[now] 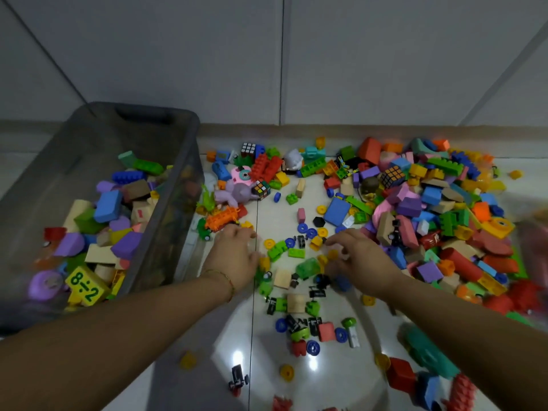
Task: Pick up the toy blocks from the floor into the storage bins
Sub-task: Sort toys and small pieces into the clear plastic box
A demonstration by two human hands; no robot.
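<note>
Rake the toy blocks (281, 278) scattered on the near floor (278, 215) between left grip (237, 256) and right grip (361, 256), both curled, contents too blurred to tell; lift handfuls left into the storage bin (189, 161).

There is one grey storage bin (189, 149), one pink toy camera (243, 174) and one yellow block (86, 287) with 8÷2 on it. There are three puzzle cubes: a first cube (248, 148), a second cube (261, 189) and a third cube (392, 176). There are two hands, a left hand (234, 255) and a right hand (360, 258), and the toy blocks (444, 209) on the floor (280, 218) are too many to count.
</note>
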